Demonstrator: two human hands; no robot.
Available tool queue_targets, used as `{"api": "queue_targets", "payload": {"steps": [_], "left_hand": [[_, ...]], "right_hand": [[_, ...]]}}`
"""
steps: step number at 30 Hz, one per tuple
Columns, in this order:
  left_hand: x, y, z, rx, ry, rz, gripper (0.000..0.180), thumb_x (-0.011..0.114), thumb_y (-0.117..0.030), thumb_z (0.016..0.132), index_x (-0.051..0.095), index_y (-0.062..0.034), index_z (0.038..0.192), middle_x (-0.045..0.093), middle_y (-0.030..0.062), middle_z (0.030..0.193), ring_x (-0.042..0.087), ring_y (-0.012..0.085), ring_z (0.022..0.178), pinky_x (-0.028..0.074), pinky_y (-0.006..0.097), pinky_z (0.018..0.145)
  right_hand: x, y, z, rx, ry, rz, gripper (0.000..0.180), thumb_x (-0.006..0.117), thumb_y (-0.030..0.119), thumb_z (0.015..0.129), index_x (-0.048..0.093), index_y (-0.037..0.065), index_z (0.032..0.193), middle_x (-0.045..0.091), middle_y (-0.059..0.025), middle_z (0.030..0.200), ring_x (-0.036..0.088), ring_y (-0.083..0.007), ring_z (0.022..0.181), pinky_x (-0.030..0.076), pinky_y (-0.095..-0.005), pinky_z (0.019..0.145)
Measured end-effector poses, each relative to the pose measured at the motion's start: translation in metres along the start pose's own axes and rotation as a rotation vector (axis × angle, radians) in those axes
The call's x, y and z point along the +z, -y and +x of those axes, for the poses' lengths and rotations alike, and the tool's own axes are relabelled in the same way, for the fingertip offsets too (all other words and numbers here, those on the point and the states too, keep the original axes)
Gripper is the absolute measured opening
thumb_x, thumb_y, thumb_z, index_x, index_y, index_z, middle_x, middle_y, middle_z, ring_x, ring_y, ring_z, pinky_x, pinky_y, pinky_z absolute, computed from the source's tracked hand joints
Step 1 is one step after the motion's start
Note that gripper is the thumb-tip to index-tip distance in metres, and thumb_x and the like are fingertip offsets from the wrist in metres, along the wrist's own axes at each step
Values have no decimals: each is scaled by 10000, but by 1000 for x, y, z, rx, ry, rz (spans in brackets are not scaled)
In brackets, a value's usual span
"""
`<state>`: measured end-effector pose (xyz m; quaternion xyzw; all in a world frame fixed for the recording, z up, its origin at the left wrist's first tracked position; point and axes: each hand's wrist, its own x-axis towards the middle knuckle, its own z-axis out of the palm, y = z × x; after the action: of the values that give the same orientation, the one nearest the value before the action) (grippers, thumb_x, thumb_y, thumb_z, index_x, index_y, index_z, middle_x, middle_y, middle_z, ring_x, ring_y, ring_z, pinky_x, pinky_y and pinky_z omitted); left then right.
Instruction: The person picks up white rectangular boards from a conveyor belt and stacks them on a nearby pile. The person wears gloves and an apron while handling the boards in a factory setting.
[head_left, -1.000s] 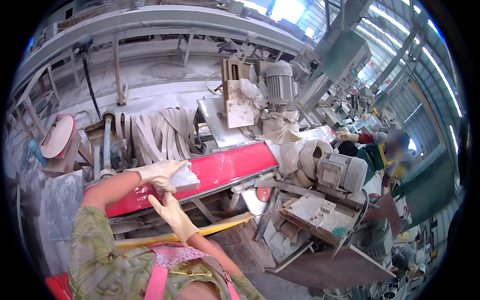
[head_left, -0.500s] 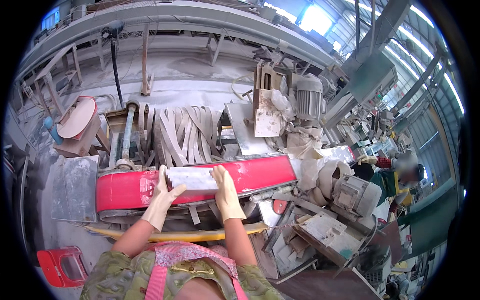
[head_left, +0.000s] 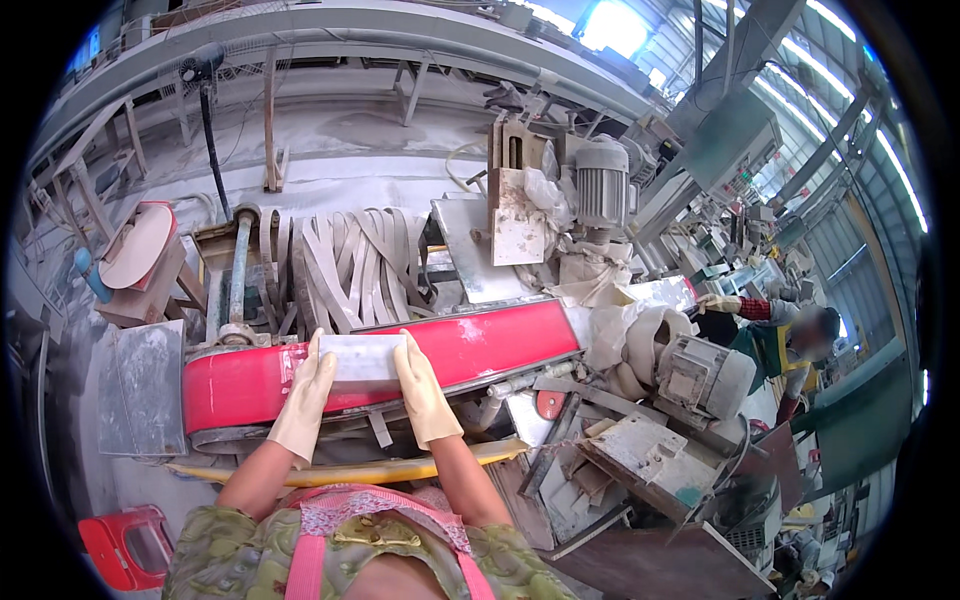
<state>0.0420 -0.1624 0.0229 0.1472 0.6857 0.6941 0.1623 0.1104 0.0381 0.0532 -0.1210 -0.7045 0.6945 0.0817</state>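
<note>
Both my hands wear cream gloves and hold a pale grey rectangular block [head_left: 360,362] between them, over a long red belt [head_left: 500,343]. My left hand [head_left: 308,405] presses flat along the block's left end, fingers pointing away from me. At the opposite end my right hand [head_left: 424,395] does the same with its palm turned inward. The block's top looks flat, and its long side runs left to right. Whether its underside touches the belt cannot be seen.
Dusty motors [head_left: 602,180] stand beyond the belt and at its right end [head_left: 712,375]. Loose grey belts [head_left: 365,265] hang behind it. A yellow bar [head_left: 400,470] crosses in front of me. A red stool [head_left: 125,548] is at lower left. Another person [head_left: 775,335] works at right.
The block's stepped left end now looks even. My hands have straightened along its two ends, and the left thumb no longer sticks out across its front. The whole view has shifted slightly.
</note>
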Motion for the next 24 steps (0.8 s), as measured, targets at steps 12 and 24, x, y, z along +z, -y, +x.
{"api": "queue_targets", "payload": {"steps": [12, 24], "left_hand": [[-5, -72, 41, 191, 134, 880, 1082, 790, -493, 785, 282, 78, 1551, 322, 300, 1601, 309, 392, 1508, 283, 403, 1239], [36, -36, 77, 309, 492, 1666, 1349, 834, -675, 541, 318, 116, 1504, 407, 270, 1541, 374, 364, 1462, 268, 428, 1232]], "right_hand": [[11, -16, 2, -32, -171, -24, 610, 432, 308, 1065, 355, -68, 1539, 430, -256, 1558, 390, -317, 1472, 276, -374, 1208], [16, -24, 7, -44, -136, 2, 624, 439, 304, 1051, 350, -79, 1536, 476, -300, 1503, 463, -351, 1412, 343, -380, 1157]]}}
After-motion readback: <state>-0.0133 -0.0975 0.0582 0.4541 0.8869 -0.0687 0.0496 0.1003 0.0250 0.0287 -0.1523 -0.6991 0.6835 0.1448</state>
